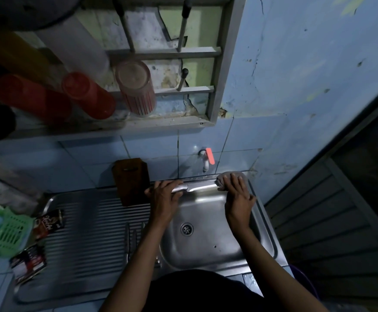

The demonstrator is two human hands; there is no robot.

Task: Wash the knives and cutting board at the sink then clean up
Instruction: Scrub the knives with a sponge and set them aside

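My left hand (164, 195) grips the handle of a steel knife (197, 187), whose blade lies level over the back of the sink basin (208, 246). Over the blade's tip, my right hand (237, 194) holds a grey cloth (222, 177) at the sink's back right corner. A dark wooden cutting board (132, 181) leans upright against the tiled wall, just left of my left hand. More knives (131, 240) lie on the ribbed drainboard, partly hidden by my left forearm. The tap (206, 159) with its orange lever is on the wall above; no water is visible.
A green plastic basket (8, 230) and printed sachets (48, 224) sit at the drainboard's left end. Above, a wall rack (161, 55) holds upturned red cups (86, 95) and a striped tumbler (136, 86). A dark doorway lies to the right.
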